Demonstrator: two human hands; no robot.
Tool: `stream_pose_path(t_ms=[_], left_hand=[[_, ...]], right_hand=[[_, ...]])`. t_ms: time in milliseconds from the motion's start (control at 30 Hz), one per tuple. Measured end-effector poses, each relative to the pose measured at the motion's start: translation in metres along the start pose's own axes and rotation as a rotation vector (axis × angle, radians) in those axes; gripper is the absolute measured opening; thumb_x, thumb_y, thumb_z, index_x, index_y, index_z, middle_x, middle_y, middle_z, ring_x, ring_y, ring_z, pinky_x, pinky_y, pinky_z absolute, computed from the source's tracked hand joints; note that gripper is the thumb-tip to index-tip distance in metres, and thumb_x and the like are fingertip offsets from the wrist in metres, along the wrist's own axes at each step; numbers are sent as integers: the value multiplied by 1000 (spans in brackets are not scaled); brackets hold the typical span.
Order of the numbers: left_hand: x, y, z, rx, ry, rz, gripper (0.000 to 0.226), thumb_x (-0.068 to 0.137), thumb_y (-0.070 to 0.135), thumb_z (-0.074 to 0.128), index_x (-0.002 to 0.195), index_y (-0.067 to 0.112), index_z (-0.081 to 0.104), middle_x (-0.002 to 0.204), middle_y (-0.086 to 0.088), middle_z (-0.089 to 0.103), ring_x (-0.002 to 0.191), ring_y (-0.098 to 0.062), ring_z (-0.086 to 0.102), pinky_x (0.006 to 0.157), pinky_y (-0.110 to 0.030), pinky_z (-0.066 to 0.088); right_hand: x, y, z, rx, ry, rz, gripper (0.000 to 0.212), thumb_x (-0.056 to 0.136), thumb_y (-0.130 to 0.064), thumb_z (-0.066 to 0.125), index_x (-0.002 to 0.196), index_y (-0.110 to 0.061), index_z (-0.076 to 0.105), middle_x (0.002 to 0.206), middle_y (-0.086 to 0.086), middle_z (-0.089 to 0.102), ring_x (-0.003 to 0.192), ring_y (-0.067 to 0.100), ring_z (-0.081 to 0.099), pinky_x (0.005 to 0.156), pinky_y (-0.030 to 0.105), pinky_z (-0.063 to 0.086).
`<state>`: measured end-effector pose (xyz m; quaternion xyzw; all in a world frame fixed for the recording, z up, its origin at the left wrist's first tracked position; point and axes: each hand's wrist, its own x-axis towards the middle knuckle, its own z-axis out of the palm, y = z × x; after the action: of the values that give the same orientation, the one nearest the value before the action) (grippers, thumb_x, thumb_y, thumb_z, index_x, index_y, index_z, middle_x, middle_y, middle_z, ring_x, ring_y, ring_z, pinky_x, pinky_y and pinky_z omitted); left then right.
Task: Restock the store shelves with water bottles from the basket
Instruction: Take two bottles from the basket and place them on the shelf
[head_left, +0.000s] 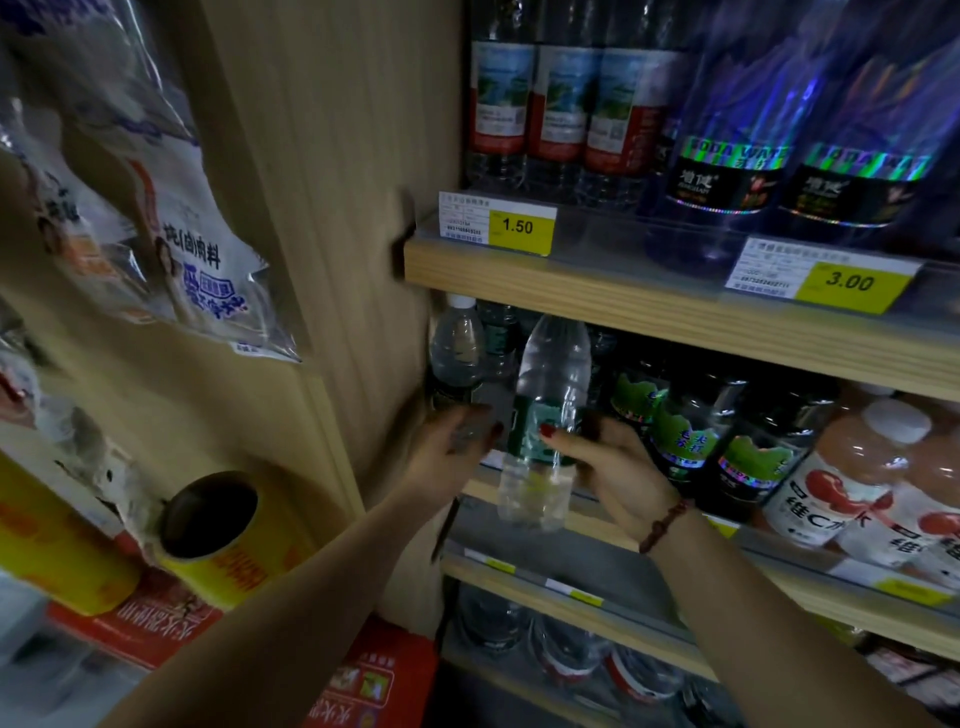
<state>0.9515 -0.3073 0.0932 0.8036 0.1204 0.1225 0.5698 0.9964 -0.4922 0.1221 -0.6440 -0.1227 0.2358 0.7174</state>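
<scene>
The restocking looked well under way. The middle wooden shelf (675, 338) already carried a clear plastic bottle with a white cap (457, 343) at its far left end, dark bottles with green labels (675, 431) to the right of that, and pale bottles with red-and-white labels (872, 478) further right. The basket was out of view, so how many bottles were left could not be judged.

A clear plastic water bottle with a green label (545, 415) stood roughly upright at the front edge of that middle shelf, just right of the white-capped bottle and not yet set back among the others.

The right hand (608, 467), with a beaded bracelet on its wrist, wrapped partly closed around the bottle's label, thumb in front and fingers behind. The left hand (447, 457) was loosely curled with its fingers spread beside the bottle's left side, below the white-capped bottle; blur hid whether it touched either. By my judgement, pushing the bottle back into the gap remained.
</scene>
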Motion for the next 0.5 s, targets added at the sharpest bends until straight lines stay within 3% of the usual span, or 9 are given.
stream_pose_path(t_ms=[67,100,200,300,400,500], left_hand=[[4,-15,2,224,-56,70,33,87,22,69,118,13,63,119,-5,64,107,-17,60,95,-25,47],[6,-21,3,352,-41,115,36,85,26,71,119,15,64,120,-3,65,111,-17,59,99,-25,43],[11,-29,6,622,48,223,34,81,32,74,113,21,69,117,0,67,113,-17,57,92,-16,27],[9,-36,6,565,53,215,24,78,19,76,102,19,75,107,-1,69,103,-19,61,84,-9,30],[9,-41,0,568,53,239,25,81,18,74,104,23,74,109,2,67,105,-12,54,84,7,16],[14,-44,-4,589,-8,259,29,84,17,70,111,27,71,117,5,64,114,-12,51,94,-1,16]], right_hand=[[12,-10,-5,22,57,-33,91,36,-46,94,114,-7,67,115,9,71,110,22,65,102,43,44],[19,-14,-6,33,90,-42,96,35,-43,95,117,-4,64,116,10,70,110,23,65,103,43,44],[39,-20,-7,64,150,-107,82,36,-31,92,108,-2,66,105,11,73,101,24,69,99,45,48],[60,-14,-5,51,200,-140,72,51,-13,88,116,-1,62,111,12,71,104,26,67,97,46,50],[81,-1,-2,-51,256,-156,61,60,-1,86,115,-8,61,112,7,70,104,21,66,91,40,52],[94,13,3,-128,285,-148,56,58,-4,88,104,-20,62,100,-8,70,95,8,66,79,27,53]])
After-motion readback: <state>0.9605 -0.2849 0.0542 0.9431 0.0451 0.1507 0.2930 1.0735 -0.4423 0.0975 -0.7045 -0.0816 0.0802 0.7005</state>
